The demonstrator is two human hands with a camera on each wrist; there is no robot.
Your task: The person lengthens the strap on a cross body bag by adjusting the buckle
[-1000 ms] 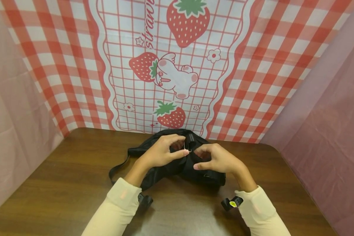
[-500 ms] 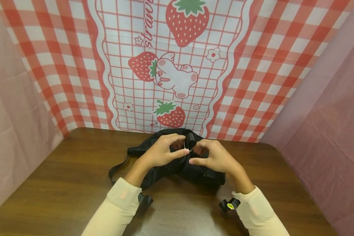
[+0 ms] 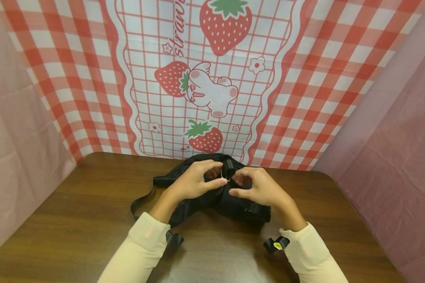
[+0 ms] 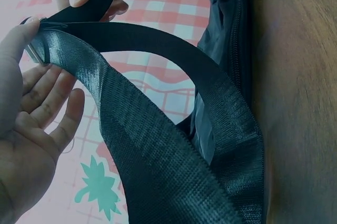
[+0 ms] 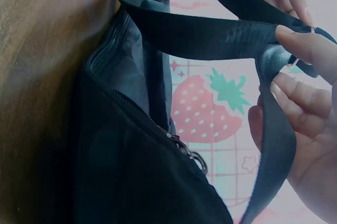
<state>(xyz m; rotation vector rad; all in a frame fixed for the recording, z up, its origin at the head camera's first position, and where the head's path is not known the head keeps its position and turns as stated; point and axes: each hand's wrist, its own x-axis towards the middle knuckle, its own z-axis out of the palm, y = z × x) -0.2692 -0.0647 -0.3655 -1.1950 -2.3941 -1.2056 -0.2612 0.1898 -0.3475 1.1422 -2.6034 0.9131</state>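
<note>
A black fabric bag (image 3: 194,207) lies on the table, its zipper (image 5: 124,97) parted in the right wrist view. Its webbing strap (image 4: 152,129) is raised in loops above it. My left hand (image 3: 196,182) pinches the strap at a metal slider buckle (image 4: 36,52), thumb above and fingers below. My right hand (image 3: 260,186) pinches the strap between thumb and fingers, close beside the buckle; in the right wrist view the strap hangs past its fingers (image 5: 300,97). In the head view the hands hide part of the strap.
The brown wooden table (image 3: 212,251) extends around the bag. A strawberry-print cloth (image 3: 212,78) hangs right behind it, and pink curtains (image 3: 393,157) flank both sides. A loose strap end (image 3: 138,204) trails at left. A metal zipper pull (image 5: 199,162) hangs on the bag.
My right hand has moved slightly left and up, closer to the buckle, and the black strap loop between the hands has shifted a little. My left hand stays in place.
</note>
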